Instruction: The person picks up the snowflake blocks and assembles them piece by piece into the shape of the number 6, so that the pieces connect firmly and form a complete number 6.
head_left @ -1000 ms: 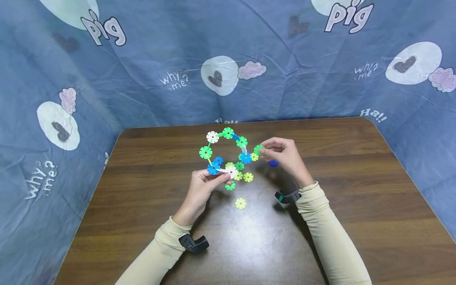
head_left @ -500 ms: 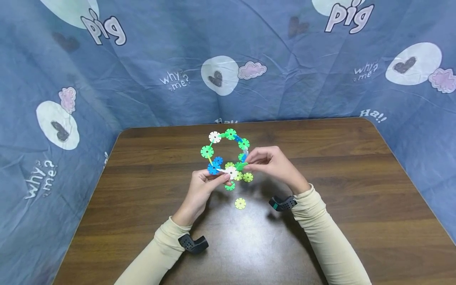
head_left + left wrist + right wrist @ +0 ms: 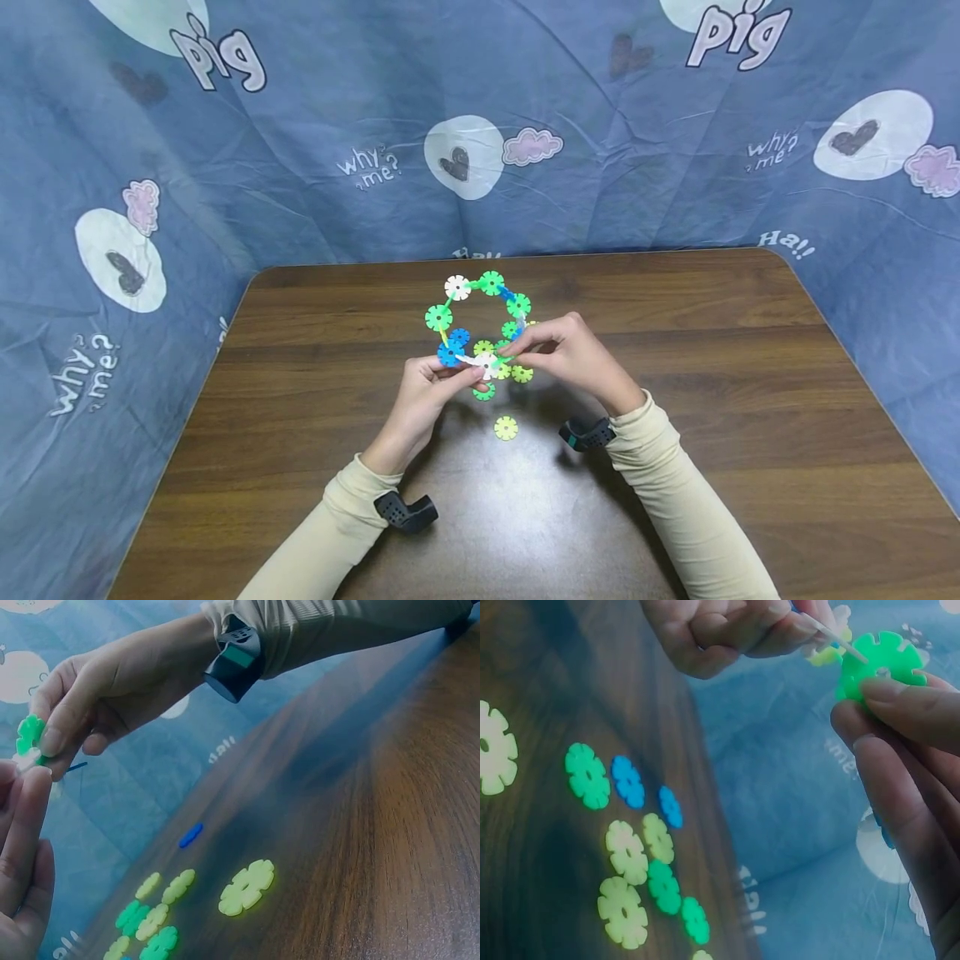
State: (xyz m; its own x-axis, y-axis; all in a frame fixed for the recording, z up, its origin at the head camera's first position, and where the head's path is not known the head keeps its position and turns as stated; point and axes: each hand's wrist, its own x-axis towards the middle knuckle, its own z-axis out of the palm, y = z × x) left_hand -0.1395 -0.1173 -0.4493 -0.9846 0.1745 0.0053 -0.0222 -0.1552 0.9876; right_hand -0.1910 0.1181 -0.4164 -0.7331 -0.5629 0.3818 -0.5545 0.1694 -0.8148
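My left hand point(image 3: 423, 408) pinches the white snowflake disc point(image 3: 487, 367) at the near end of a linked chain of notched plastic discs. That chain curves up into a ring of white, green, yellow and blue pieces, with a green disc point(image 3: 491, 283) at its far side. The right hand point(image 3: 573, 358) pinches a green snowflake disc point(image 3: 885, 660) between thumb and fingers. In the right wrist view the white disc's edge meets the green disc's notched rim. Both discs are crossed at an angle in the left wrist view, where the green one point(image 3: 30, 733) is partly covered by fingers.
Loose discs lie on the wooden table point(image 3: 262, 467) below the ring: several yellow and green ones, plus blue. A yellow disc point(image 3: 506, 428) lies apart, nearer the front. A patterned blue cloth point(image 3: 315, 208) hangs behind the table's far edge.
The right hand has moved left and toward me, carrying the green disc from the ring's right side to the white disc. The ring has tilted slightly right; the left hand has stayed nearly still.
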